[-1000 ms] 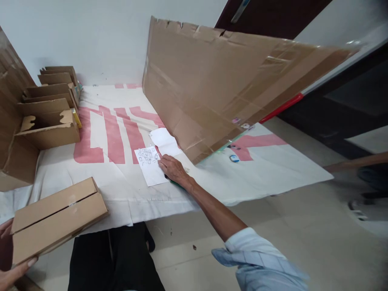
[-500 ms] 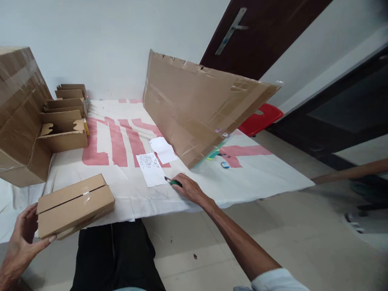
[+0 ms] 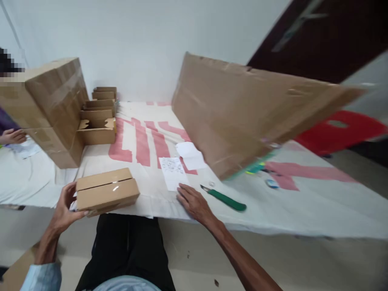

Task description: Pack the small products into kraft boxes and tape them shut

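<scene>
My left hand (image 3: 64,208) grips the near left end of a closed cardboard box (image 3: 106,192), thumb at the lower front and fingers behind. The box has a strip of clear tape across its top seam and sits at the table's front edge. My right hand (image 3: 194,202) lies with fingers stretched out at the lower edge of a paper with small drawings (image 3: 174,178). It holds nothing. Just right of it rests a green utility knife (image 3: 227,199) with its blade out, pointing toward the upper left. A second white paper (image 3: 191,155) lies behind the first.
A large cardboard carton (image 3: 60,117) stands on the left, with open small boxes (image 3: 98,135) along its side. A big cardboard panel (image 3: 242,117) leans at the right, a tape roll (image 3: 272,184) near its base. Another person's hand (image 3: 13,136) shows far left; a red stool (image 3: 339,133) is behind.
My right hand has let go of the utility knife, which now lies on the table. My view has swung left. My left hand still grips the box.
</scene>
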`<state>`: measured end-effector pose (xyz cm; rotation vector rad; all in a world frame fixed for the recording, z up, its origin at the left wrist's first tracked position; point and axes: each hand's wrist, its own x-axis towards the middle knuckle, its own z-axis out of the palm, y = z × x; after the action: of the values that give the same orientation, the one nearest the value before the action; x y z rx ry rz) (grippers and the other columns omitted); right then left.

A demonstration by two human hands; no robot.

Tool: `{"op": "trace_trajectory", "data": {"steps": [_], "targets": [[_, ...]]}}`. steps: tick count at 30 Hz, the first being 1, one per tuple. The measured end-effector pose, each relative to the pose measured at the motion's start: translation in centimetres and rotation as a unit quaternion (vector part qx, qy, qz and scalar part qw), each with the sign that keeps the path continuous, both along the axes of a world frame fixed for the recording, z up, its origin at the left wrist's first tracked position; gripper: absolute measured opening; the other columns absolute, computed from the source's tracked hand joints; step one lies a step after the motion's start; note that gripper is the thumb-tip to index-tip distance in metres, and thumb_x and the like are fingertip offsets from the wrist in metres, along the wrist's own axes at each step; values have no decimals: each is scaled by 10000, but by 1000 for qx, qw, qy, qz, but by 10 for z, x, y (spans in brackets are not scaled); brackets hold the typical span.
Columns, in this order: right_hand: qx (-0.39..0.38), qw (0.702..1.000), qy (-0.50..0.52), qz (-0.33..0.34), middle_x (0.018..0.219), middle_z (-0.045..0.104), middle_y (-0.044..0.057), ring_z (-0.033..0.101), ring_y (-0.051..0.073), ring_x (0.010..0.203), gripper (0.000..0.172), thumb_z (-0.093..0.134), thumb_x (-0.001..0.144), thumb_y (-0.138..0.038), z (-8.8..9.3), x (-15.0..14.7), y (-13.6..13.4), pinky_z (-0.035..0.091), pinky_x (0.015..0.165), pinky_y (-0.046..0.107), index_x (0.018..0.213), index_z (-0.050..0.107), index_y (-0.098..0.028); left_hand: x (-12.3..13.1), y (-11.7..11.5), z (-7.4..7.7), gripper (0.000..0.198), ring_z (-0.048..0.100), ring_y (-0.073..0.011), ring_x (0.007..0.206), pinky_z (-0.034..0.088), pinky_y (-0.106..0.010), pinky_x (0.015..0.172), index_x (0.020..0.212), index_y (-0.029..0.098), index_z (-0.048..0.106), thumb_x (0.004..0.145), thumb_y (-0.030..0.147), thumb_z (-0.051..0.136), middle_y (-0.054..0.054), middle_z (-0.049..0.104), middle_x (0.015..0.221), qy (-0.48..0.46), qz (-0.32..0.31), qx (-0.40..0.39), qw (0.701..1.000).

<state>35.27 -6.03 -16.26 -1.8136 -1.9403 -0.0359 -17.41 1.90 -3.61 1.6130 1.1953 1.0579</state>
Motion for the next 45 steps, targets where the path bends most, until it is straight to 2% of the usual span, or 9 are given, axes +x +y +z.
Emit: {"op": "trace_trajectory", "data": {"steps": [8, 13, 18, 23, 26, 29, 32, 36, 45], "targets": [[20, 999, 4, -25, 1223, 734, 186, 693, 332, 1152, 389, 474, 1014, -432, 33, 8, -11, 561, 1046, 498, 1134, 757, -194, 18, -22, 2, 985, 477, -405, 1486, 489, -536, 1128, 1435, 302, 459, 631, 507, 990, -182, 500, 1574, 10, -65, -4, 998], [-83, 974, -66, -201, 1110, 731, 197, 687, 403, 1016, 401, 510, 868, -479, 13, 78, -51, 588, 822, 556, 1066, 758, -233, 21, -25, -4, 870, 409, -400, 1540, 439, -541, 1162, 1349, 299, 467, 673, 518, 969, -184, 373, 1683, -18, -78, -4, 997], [-121, 961, -57, -243, 1148, 723, 213, 682, 443, 1024, 470, 463, 828, -499, -5, 125, -73, 570, 777, 587, 1079, 759, -234, 23, -23, -4, 791, 402, -405, 1544, 428, -550, 1159, 1236, 290, 473, 662, 514, 969, -191, 365, 1691, -23, -78, -3, 997], [-126, 957, -44, -259, 1115, 719, 226, 691, 452, 1037, 463, 395, 865, -448, 5, 118, -69, 566, 776, 595, 1074, 740, -221, 27, -23, -3, 686, 434, -381, 1519, 437, -540, 1146, 1185, 290, 482, 713, 489, 938, -163, 424, 1652, -30, -85, 1, 996], [-46, 967, -12, -250, 1033, 702, 218, 684, 432, 1048, 466, 357, 915, -428, 30, 91, -60, 567, 841, 574, 1113, 719, -210, 28, -24, -4, 669, 457, -376, 1502, 444, -535, 1132, 1171, 291, 481, 719, 490, 932, -155, 443, 1636, -40, -86, -7, 995], [39, 981, 59, -183, 1019, 715, 181, 689, 378, 980, 397, 399, 953, -430, 73, 38, -43, 567, 857, 515, 1106, 705, -230, 28, -23, -6, 668, 445, -370, 1517, 445, -520, 1135, 1175, 292, 484, 720, 482, 934, -152, 436, 1644, -48, -91, -12, 995], [46, 989, 138, 6, 942, 733, 99, 690, 280, 855, 281, 515, 1005, -457, 126, -31, -18, 563, 796, 397, 1030, 716, -262, 27, -22, -8, 662, 437, -370, 1523, 452, -510, 1139, 1198, 294, 503, 727, 477, 931, -143, 412, 1663, -58, -94, -8, 994], [12, 970, 132, 203, 838, 717, 52, 659, 219, 742, 272, 532, 1058, -424, 184, -100, 19, 521, 687, 338, 998, 736, -254, 27, -23, -11, 630, 443, -373, 1517, 459, -503, 1147, 1251, 308, 540, 763, 470, 905, -120, 412, 1666, -64, -103, -3, 993], [-22, 945, -48, 324, 866, 724, 42, 637, 170, 758, 367, 525, 1086, -469, 228, -132, 76, 403, 644, 282, 959, 772, -229, 29, -25, -9, 621, 447, -372, 1513, 478, -481, 1113, 1266, 303, 546, 779, 480, 889, -129, 426, 1658, -59, -99, 4, 993]]}}
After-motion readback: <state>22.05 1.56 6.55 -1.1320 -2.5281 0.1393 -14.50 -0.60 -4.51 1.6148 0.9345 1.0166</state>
